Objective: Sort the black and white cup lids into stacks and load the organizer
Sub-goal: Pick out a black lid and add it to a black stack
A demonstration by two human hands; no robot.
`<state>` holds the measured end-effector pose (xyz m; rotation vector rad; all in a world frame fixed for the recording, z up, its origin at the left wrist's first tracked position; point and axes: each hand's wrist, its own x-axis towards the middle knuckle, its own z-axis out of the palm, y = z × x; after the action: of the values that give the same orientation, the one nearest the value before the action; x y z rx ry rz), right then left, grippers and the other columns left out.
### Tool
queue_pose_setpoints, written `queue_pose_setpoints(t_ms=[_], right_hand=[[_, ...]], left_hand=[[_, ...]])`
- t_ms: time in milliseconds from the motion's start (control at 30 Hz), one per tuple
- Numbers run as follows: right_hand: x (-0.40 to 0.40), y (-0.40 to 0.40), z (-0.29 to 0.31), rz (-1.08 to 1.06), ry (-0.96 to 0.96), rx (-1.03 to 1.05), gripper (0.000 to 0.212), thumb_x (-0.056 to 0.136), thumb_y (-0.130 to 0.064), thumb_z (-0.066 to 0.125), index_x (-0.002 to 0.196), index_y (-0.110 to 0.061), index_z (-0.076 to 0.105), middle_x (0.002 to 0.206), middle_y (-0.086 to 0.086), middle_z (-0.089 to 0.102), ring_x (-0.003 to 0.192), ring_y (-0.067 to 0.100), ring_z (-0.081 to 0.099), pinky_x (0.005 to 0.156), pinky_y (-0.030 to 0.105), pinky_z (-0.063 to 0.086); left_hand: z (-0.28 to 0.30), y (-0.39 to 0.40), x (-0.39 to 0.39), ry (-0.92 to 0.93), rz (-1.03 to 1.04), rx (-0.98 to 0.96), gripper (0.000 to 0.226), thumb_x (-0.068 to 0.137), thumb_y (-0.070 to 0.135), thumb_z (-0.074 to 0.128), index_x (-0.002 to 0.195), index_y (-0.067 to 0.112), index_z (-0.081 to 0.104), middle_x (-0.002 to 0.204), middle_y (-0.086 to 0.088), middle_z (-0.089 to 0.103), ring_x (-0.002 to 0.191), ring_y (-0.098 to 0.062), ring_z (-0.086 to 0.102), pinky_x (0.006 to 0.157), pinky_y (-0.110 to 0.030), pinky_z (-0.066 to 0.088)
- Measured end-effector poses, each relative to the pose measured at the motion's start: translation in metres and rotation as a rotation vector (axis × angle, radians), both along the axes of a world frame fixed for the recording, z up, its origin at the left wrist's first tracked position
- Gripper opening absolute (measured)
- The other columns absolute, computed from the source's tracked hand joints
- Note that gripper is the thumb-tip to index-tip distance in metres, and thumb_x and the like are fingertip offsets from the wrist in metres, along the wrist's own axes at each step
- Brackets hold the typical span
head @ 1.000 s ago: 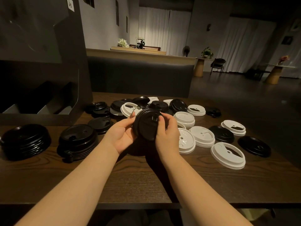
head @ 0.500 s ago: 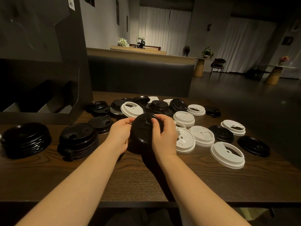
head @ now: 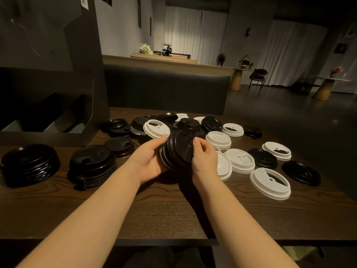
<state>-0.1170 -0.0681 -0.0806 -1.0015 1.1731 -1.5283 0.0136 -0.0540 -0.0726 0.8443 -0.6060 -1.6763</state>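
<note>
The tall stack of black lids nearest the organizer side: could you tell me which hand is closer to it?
Left. The left hand is just right of that black stack, gripping the held black lids; the right hand grips their far side.

Approx count on the table [head: 173, 215]: 2 finished black stacks near the left edge, one [head: 29, 164] outermost and one [head: 92, 165] just right of it, plus 1 black stack [head: 176, 150] off the surface in 2 hands, left [head: 148, 161] & right [head: 205, 157]. White lids/stacks showing: 9 or so, e.g. the one [head: 270, 183] nearest the right edge. Loose black lids toward the far edge overlap too much to count exactly; 1 organizer [head: 48, 74] at the far left corner.
</note>
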Motion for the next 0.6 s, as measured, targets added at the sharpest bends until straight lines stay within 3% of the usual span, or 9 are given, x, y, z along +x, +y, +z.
queue_pose_setpoints(t_ms=[100, 267, 433, 600], right_hand=[[-0.003, -0.002, 0.0, -0.066, -0.05, 0.012, 0.005, 0.097, -0.021, 0.052, 0.095, -0.023, 0.056, 0.097, -0.003, 0.06, 0.098, 0.014, 0.057, 0.086, 0.026, 0.047], [-0.009, -0.004, -0.001, -0.156, -0.123, 0.017, 0.009, 0.098, -0.025, 0.049, 0.101, -0.019, 0.056, 0.09, -0.005, 0.057, 0.093, 0.013, 0.056, 0.087, 0.028, 0.047], [-0.005, 0.002, 0.0, -0.096, -0.011, -0.042, 0.006, 0.097, -0.024, 0.05, 0.099, -0.025, 0.056, 0.093, -0.012, 0.055, 0.091, 0.004, 0.052, 0.083, 0.021, 0.043], [-0.001, 0.01, -0.001, -0.061, 0.114, -0.184, 0.01, 0.095, -0.019, 0.054, 0.096, -0.028, 0.058, 0.097, -0.01, 0.061, 0.094, 0.006, 0.059, 0.079, 0.017, 0.051]], left_hand=[[-0.005, -0.002, 0.0, 0.016, 0.009, 0.013, 0.025, 0.096, 0.019, 0.05, 0.112, 0.006, 0.065, 0.095, -0.012, 0.074, 0.08, -0.024, 0.074, 0.062, -0.034, 0.06], [-0.005, -0.006, 0.008, 0.127, 0.079, 0.031, 0.033, 0.098, 0.024, 0.048, 0.124, 0.006, 0.058, 0.103, -0.017, 0.073, 0.086, -0.03, 0.073, 0.064, -0.041, 0.061], [-0.005, -0.004, 0.008, 0.143, 0.064, 0.028, 0.034, 0.098, 0.023, 0.047, 0.126, 0.009, 0.058, 0.11, -0.014, 0.071, 0.091, -0.029, 0.072, 0.074, -0.042, 0.059], [-0.004, -0.002, 0.006, 0.024, 0.018, -0.007, 0.034, 0.098, 0.025, 0.046, 0.128, 0.012, 0.057, 0.106, -0.011, 0.072, 0.089, -0.027, 0.073, 0.068, -0.043, 0.055]])
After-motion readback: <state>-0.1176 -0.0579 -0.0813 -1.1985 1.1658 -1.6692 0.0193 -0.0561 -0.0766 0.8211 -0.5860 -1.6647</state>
